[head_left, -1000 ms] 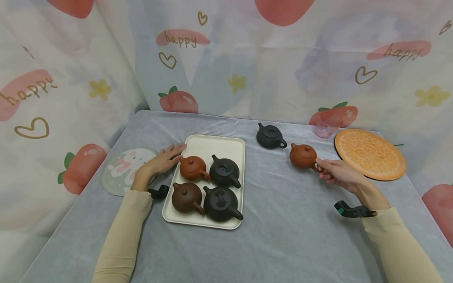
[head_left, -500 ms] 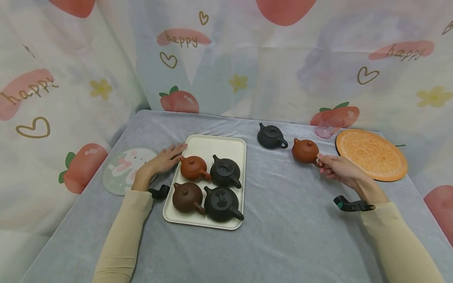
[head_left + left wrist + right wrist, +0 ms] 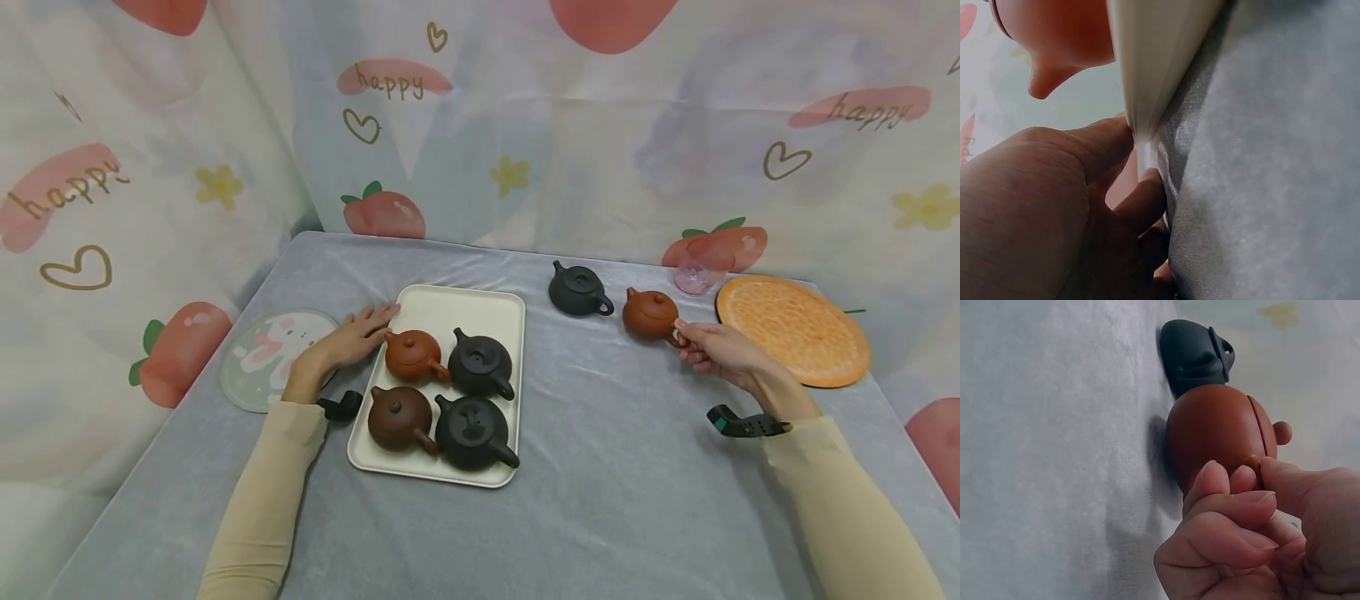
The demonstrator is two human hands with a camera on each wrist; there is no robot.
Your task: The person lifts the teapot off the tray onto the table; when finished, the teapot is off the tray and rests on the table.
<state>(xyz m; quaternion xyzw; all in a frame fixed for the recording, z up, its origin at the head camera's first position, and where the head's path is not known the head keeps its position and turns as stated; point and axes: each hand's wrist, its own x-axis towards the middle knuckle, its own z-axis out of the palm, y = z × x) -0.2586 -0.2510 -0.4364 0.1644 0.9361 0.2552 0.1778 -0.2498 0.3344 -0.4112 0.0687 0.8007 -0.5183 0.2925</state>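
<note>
My right hand [image 3: 722, 354] pinches the handle of a reddish-brown teapot [image 3: 649, 315] at the right of the table. In the right wrist view that teapot [image 3: 1216, 431] has its round lid knob facing right; whether its base touches the cloth I cannot tell. Just to its left stands a black teapot [image 3: 577, 291]. On the left, my left hand [image 3: 347, 340] rests with fingers extended against the side of a cream tray [image 3: 442, 308]; the thumb touches its rim [image 3: 1138, 119]. The tray holds a reddish-brown teapot [image 3: 411, 356], a dark brown teapot [image 3: 399, 418] and two black teapots [image 3: 480, 367].
A round green mat with a rabbit [image 3: 258, 354] lies partly under the left forearm. At the back right are a pink clear cup [image 3: 692, 277] and a round orange mat [image 3: 795, 329]. Grey cloth [image 3: 592, 467] covers the table, and a printed curtain [image 3: 585, 125] hangs behind.
My right hand has moved the reddish-brown teapot a little farther back, closer to the level of the black teapot. The left hand and the tray stay in place.
</note>
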